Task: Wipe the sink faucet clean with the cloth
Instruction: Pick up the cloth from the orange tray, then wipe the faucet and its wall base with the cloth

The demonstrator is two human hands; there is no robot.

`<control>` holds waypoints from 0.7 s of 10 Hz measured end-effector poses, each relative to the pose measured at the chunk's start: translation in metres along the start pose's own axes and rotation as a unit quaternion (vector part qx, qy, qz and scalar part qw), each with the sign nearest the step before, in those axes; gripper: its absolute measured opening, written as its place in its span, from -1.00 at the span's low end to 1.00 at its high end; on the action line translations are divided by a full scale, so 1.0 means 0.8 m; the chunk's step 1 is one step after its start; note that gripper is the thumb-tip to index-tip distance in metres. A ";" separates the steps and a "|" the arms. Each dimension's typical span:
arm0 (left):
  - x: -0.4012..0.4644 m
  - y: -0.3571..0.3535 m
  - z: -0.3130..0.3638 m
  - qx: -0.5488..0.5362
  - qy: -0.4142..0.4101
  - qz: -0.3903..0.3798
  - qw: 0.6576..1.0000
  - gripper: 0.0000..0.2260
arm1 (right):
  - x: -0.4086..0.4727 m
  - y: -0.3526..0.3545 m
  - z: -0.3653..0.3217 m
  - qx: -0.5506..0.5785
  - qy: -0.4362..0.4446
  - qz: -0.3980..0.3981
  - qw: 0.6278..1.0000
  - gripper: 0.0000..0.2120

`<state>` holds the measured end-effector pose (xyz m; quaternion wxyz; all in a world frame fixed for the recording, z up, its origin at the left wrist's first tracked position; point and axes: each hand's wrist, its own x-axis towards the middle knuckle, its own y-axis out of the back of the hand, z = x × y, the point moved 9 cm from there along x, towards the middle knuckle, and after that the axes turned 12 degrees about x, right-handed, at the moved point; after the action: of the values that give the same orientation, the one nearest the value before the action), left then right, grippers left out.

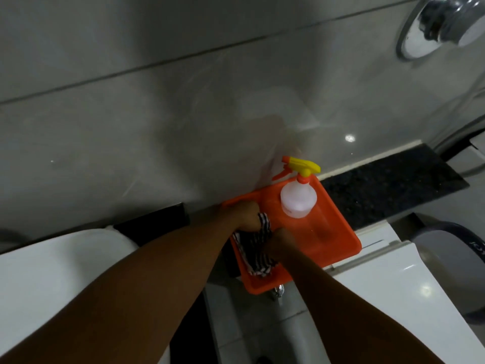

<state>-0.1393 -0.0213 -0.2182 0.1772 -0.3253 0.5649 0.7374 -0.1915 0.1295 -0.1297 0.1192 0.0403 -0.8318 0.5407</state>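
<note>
A black-and-white striped cloth (256, 252) lies in the near left part of an orange tray (338, 232). My left hand (245, 215) grips the cloth's upper end. My right hand (280, 241) is closed on the cloth's right side. Both hands are inside the tray. A small chrome fitting (278, 291) pokes out under the tray's near edge. A large chrome fixture (443, 24) is mounted on the wall at the top right, blurred.
A white spray bottle (298, 199) with a yellow and orange trigger stands in the tray's far part. A dark stone ledge (393, 187) runs along the grey tiled wall. White fixtures lie at the lower left (52, 271) and the lower right (406, 298).
</note>
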 end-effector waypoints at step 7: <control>-0.605 0.192 -0.285 -0.361 0.089 0.429 0.823 -0.87 | -0.205 -0.479 0.100 -0.417 -0.480 -0.362 0.682 -0.68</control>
<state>0.1792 -0.2321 0.1868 -0.3383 -0.1548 0.3543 0.8579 0.0305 -0.1111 0.1407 -0.1053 0.5378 -0.8354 -0.0410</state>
